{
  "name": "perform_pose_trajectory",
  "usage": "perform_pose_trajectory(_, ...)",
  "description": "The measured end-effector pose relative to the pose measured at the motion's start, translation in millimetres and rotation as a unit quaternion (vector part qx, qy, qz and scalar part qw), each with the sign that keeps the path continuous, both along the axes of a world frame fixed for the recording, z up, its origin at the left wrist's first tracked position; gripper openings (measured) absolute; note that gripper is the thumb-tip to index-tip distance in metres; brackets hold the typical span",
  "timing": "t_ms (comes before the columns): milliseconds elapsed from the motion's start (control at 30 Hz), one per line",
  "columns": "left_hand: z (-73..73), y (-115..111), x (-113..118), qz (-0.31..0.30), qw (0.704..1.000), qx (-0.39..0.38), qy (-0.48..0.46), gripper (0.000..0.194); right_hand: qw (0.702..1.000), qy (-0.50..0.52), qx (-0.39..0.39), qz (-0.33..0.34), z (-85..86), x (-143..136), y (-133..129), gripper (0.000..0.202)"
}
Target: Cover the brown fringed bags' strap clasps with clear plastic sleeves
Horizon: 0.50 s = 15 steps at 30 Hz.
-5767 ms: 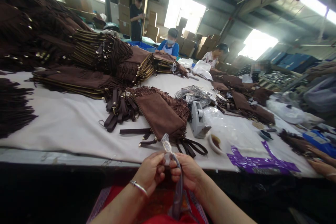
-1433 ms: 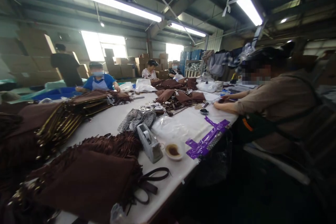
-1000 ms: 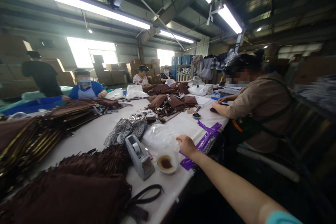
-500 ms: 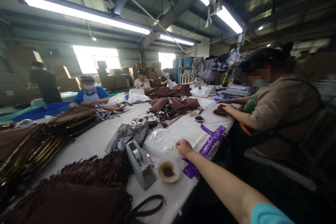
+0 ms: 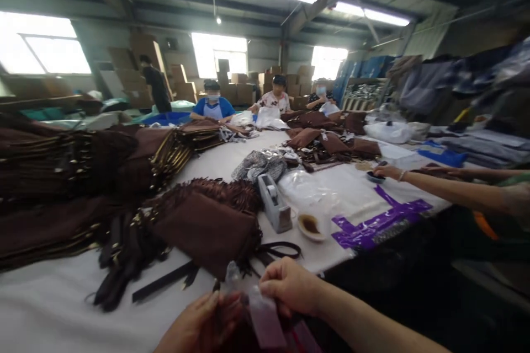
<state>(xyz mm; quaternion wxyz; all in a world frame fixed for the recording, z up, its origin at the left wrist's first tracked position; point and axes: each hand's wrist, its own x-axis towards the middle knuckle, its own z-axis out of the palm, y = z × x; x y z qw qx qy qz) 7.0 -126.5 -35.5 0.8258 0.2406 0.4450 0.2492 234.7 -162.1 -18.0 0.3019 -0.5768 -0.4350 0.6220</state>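
At the bottom centre, near the table's front edge, my right hand (image 5: 290,287) pinches a translucent plastic piece (image 5: 265,320). Close by on its left, my left hand (image 5: 202,322) has its fingers closed on something dark, blurred and partly cut off by the frame. Just beyond the hands a brown fabric pouch (image 5: 207,231) rests on brown fringed material (image 5: 219,193). A black strap (image 5: 284,247) loops out to the right of the pouch.
A grey tape dispenser (image 5: 275,204) and a bowl of brown paste (image 5: 310,227) stand past the hands. Purple plastic (image 5: 376,226) lies at the right edge. Brown piles (image 5: 103,160) cover the left. A co-worker's arm (image 5: 447,187) reaches in at right; several people sit beyond.
The view has swung to the right side of the earlier left scene. My right hand has come back from the clear plastic bags to the front edge, and my left hand has appeared.
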Motion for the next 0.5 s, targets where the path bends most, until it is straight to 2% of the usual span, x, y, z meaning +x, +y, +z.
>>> perform_pose_trajectory(67,-5.0,-0.6,-5.4,-0.017,0.994,-0.015,-0.105,0.023,1.0,-0.022,0.015,-0.012,-7.5,-31.5,10.1,0.011)
perform_pose_trajectory(167,-11.5,-4.1,-8.0,-0.021,0.993,0.019,-0.118,0.017,0.995,-0.056,0.069,-0.033,-14.8,-58.1,24.6,0.013)
perform_pose_trajectory(267,-20.9,-7.5,-6.4,-0.015,0.993,0.064,-0.093,0.023,0.993,-0.045,0.09,-0.062,-17.1,-65.4,27.9,0.02)
perform_pose_trajectory(400,-33.1,-9.9,-3.0,0.0,0.994,0.082,-0.065,0.027,0.993,0.029,0.089,-0.073,-20.7,-66.6,17.0,0.034)
perform_pose_trajectory(500,-36.7,-10.4,-0.9,0.004,0.996,0.076,-0.051,0.03,0.99,0.009,0.101,-0.102,-24.4,-70.0,12.7,0.026)
